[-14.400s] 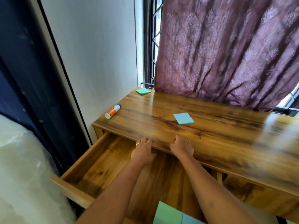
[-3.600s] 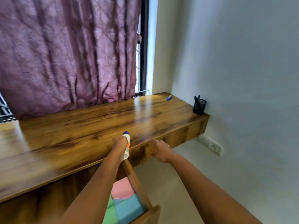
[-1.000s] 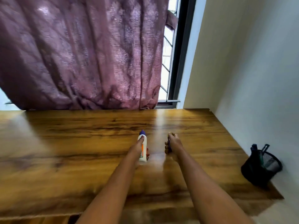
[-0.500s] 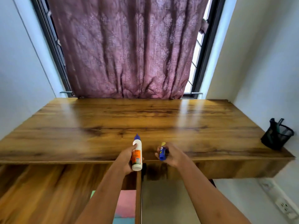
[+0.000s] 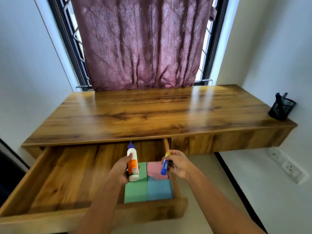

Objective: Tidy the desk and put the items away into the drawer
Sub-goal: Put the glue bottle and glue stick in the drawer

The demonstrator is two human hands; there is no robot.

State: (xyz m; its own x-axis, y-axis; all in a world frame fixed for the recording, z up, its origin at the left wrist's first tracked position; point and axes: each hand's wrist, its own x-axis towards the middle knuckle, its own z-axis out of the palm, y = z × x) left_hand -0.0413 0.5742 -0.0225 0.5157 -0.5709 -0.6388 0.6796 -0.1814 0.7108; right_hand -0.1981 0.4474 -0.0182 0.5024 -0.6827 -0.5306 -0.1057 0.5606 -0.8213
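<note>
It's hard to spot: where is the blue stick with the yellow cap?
Head view: the right hand holds the blue stick over the right end of the open drawer, above the pink pad, beside the white bottle.

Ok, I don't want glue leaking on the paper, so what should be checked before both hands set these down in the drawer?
1. Drawer pulled open: ok.
2. Left hand grips glue bottle: ok.
3. Right hand pinches glue stick: ok.
4. Bottle cap on tight: cannot tell.
5. Bare drawer floor left of the paper pads: ok.
6. Desk cleared: not ok, pen holder on it.
</note>
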